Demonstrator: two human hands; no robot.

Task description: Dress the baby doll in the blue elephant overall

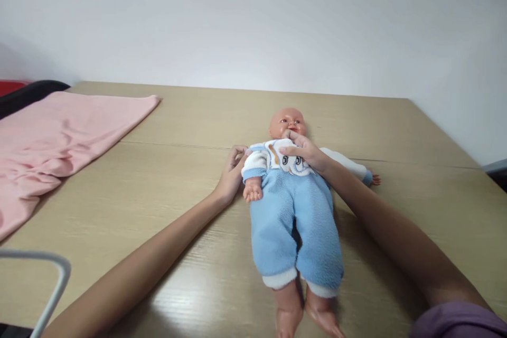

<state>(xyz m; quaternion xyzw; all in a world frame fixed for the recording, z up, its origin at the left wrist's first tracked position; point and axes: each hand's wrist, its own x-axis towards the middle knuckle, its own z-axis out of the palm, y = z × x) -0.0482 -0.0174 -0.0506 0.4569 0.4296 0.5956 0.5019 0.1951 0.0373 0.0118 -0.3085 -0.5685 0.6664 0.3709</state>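
Observation:
A baby doll (288, 122) in a blue and white fleece suit (295, 216) lies on its back on the wooden table (190, 179), head away from me. My left hand (231, 171) rests at the doll's shoulder, fingers curled on the white sleeve. My right hand (304, 152) lies over the doll's chest, fingers pinching the suit's collar just under the chin. The doll's bare feet point toward me at the near edge.
A pink cloth (59, 137) is spread over the table's left side. A white metal bar (51, 280) shows at the lower left. A dark chair back (27, 94) stands behind the cloth. A plain wall runs behind the table.

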